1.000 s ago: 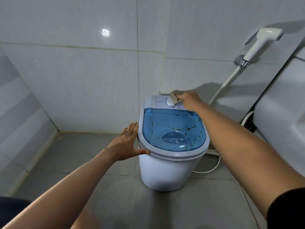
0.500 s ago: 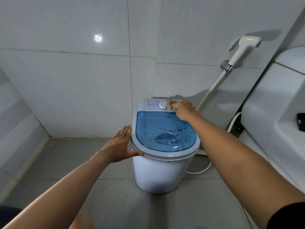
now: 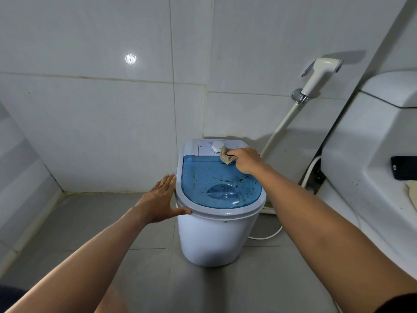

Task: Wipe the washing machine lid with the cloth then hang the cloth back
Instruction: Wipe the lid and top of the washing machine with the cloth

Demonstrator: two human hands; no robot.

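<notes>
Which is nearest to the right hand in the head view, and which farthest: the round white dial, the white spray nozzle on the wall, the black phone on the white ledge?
From the right hand:
1. Round white dial, just to its left.
2. White spray nozzle, up on the wall.
3. Black phone, far right.

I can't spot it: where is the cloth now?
The cloth is bunched in the right hand at the far edge of the blue lid, beside the white dial.

Home bathroom, pale wall tiles (image 3: 90,132), grey floor tiles (image 3: 146,279), bidet sprayer (image 3: 320,73), toilet cistern (image 3: 372,136), small washing machine (image 3: 216,236)
</notes>
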